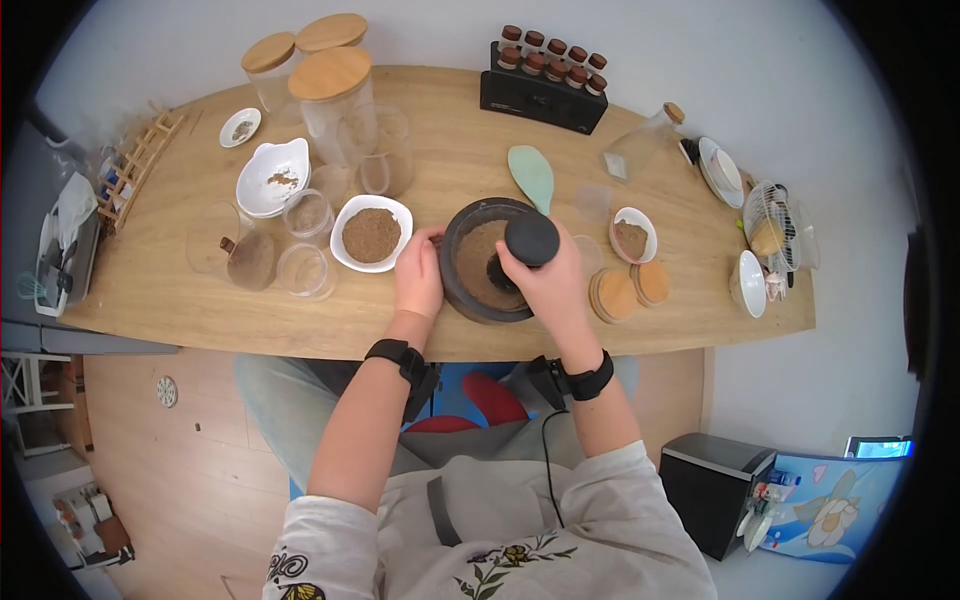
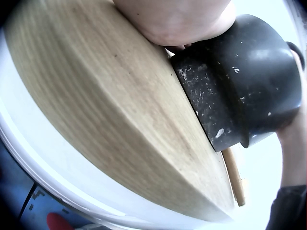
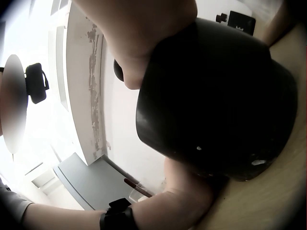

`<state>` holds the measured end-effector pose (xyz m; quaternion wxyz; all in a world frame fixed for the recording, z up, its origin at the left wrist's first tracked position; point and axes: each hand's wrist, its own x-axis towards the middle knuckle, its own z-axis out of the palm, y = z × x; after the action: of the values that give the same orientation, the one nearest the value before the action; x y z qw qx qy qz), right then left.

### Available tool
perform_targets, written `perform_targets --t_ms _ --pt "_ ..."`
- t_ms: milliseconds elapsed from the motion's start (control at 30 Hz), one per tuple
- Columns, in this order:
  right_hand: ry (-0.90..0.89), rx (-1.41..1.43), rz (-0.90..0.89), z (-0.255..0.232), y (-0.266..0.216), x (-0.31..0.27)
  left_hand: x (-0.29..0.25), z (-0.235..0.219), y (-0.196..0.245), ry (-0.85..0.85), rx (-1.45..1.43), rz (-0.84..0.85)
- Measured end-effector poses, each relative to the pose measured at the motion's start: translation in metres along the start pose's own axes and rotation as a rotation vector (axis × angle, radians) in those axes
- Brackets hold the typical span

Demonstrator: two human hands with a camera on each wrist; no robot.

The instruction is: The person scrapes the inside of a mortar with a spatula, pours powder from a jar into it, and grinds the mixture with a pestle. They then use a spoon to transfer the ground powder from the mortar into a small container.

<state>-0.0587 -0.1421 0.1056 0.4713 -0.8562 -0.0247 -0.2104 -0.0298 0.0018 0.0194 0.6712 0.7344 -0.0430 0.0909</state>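
Dk-grey mortar [image 1: 482, 312], thick rim, white flecks outside, brown pwdr [image 1: 476, 264] inside, nr mid of tabletop's [image 1: 230, 325] front edge. L hand [image 1: 419, 280] cups mortar's side; R hand [image 1: 553, 287] grips blk round-topped pestle [image 1: 532, 239].

- The mortar [image 1: 450, 272] stands on the table [image 1: 450, 130] right before me, powder [image 1: 484, 235] inside.
- My left hand [image 1: 420, 275] lies against its left side, between it and a bowl [image 1: 403, 212] of powder.
- In my right hand [image 1: 556, 285] is the pestle [image 1: 532, 240], its lower end in the mortar.
- Behind the mortar lies a spoon [image 1: 531, 172]; farther back stands a rack [image 1: 543, 103] of small bottles.
- To my right is a smaller bowl [image 1: 652, 232] holding powder, two round lids [image 1: 619, 293] in front of it.
- At back left, lidded canisters [image 1: 330, 75] stand together, a little dish [image 1: 255, 118] left of them.
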Motion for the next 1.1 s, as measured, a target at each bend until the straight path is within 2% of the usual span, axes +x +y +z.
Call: perform_targets --t_ms 133,333,367,467,667,967,1100 --pt "0.083 0.041 0.027 -0.001 0.014 -0.007 0.001 0.0 0.001 -0.006 -0.016 -0.006" --pt "0.593 0.518 0.214 0.011 0.036 -0.014 0.001 0.0 -0.003 -0.02 -0.026 -0.019" --pt "0.567 0.605 0.262 0.01 0.034 -0.019 0.001 0.0 -0.001 -0.017 -0.025 -0.018" --pt "0.485 0.398 0.168 0.012 0.056 -0.023 0.0 0.0 0.0 -0.003 -0.019 -0.017" --pt "0.391 0.412 0.19 0.006 0.04 -0.02 0.002 0.003 -0.01 0.005 -0.029 -0.009" --pt "0.301 0.369 0.176 0.003 0.036 -0.018 0.001 0.001 -0.005 -0.006 -0.038 -0.019" --pt "0.298 0.414 0.091 0.004 0.046 -0.02 0.001 0.0 -0.003 -0.009 -0.019 -0.019"
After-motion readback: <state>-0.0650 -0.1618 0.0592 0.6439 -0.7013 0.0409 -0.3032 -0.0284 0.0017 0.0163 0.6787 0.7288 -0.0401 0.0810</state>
